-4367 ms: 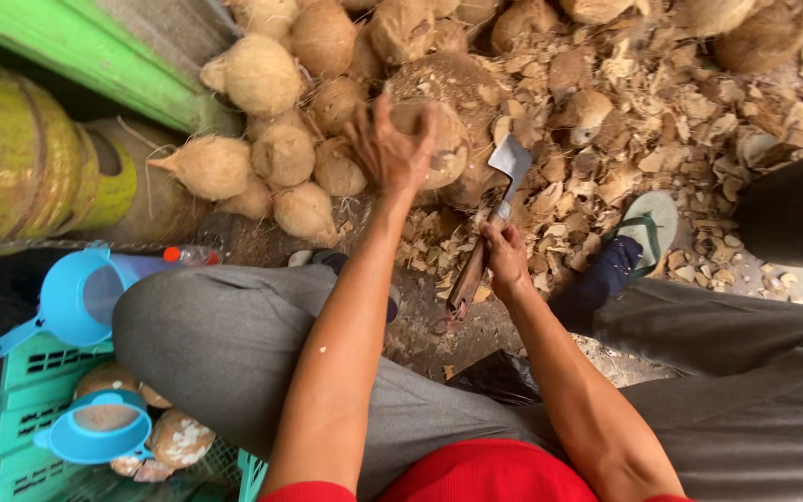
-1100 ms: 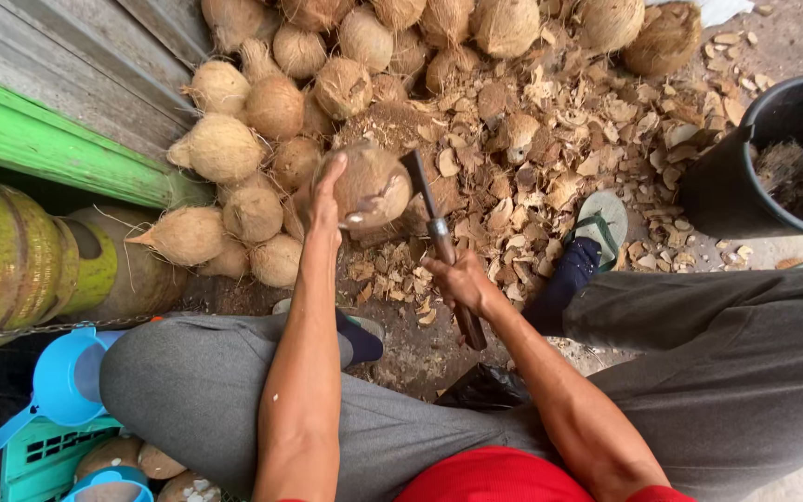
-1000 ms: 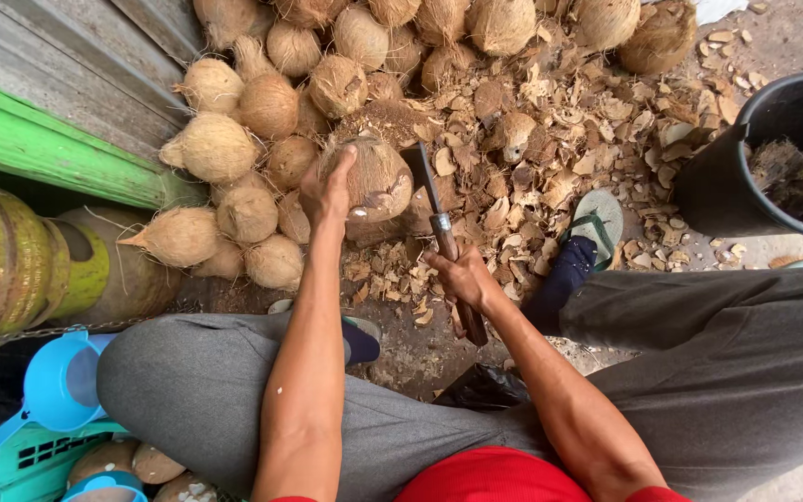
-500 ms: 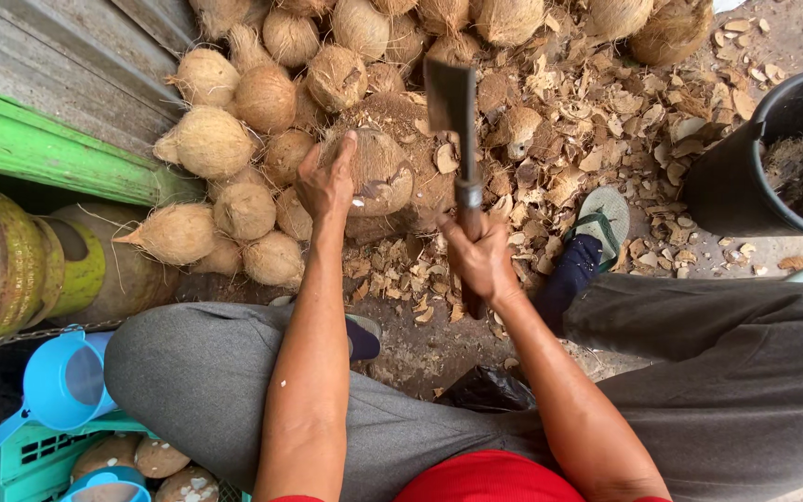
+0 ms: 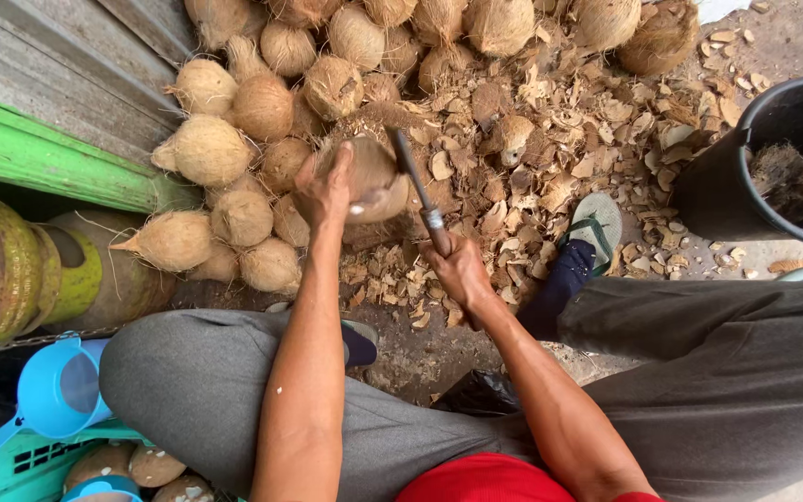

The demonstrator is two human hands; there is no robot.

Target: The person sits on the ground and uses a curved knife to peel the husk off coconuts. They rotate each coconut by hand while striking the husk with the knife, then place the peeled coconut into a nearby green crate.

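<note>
Right hand [image 5: 462,274] clamped round the handle of a cleaver [image 5: 417,191], fingers fully wrapped. Blade edge-on against the right flank of the coconut [image 5: 371,178]; touching or biting in, cannot tell which. Left hand [image 5: 325,191] cupped over the left side of that same coconut, fingers curled on the husk, steadying it upright on the ground between the knees.

Coconut in hand: partly trimmed, judging by look. Smooth pale patch showing low on the near face, rough brown husk on top and at the back. So mid-way on this nut, more fibre left to cut off.

Beyond it: husk chips [image 5: 550,177] thick on the ground, spreading toward the right and far edges of the dirt patch — plenty already pared. Pile of coconuts [image 5: 262,107] heaped along the far and left sides against the green rail [image 5: 48,158], all with husk on; most of the batch probably untouched. Black bucket [image 5: 773,158] at the right edge with fibrous scrap inside. Green crate [image 5: 25,460] at the near left corner holding a few cleaned, paler nuts beside a blue scoop [image 5: 58,390]. Small finished count versus the pile: early in the batch, at a guess.
</note>
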